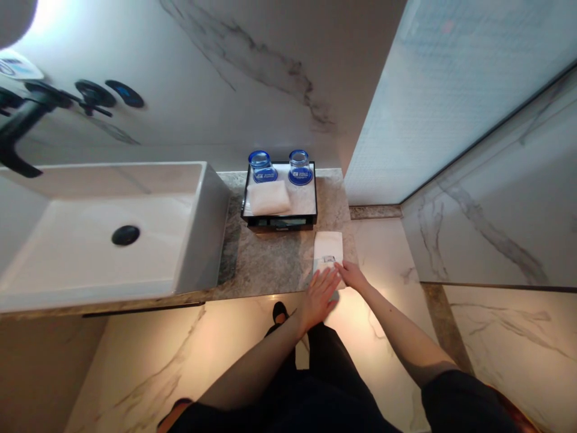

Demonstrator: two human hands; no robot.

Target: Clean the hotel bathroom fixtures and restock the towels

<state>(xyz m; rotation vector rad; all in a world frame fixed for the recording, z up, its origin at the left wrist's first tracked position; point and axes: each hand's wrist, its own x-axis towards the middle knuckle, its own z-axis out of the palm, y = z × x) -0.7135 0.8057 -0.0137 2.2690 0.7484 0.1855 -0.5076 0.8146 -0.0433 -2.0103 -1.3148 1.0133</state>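
Note:
A flat white packet [329, 243] with a small dark printed mark lies on the front right corner of the stone counter. My left hand [321, 296] rests on its lower end with the fingers stretched out. At the packet's right edge, my right hand [352, 276] grips the side between thumb and curled fingers. Behind the packet stands a black-framed tray box [303, 201]. On top of it are a folded white cloth [269, 198] and two upside-down blue-tinted glasses [260, 161] [299, 160] on blue round coasters.
To the left is a white rectangular sink [193, 240] with a black drain [125, 235]. A black faucet [22, 129] projects from the marbled wall above it. The grey stone counter [265, 258] ends at the right near a frosted glass panel [433, 102].

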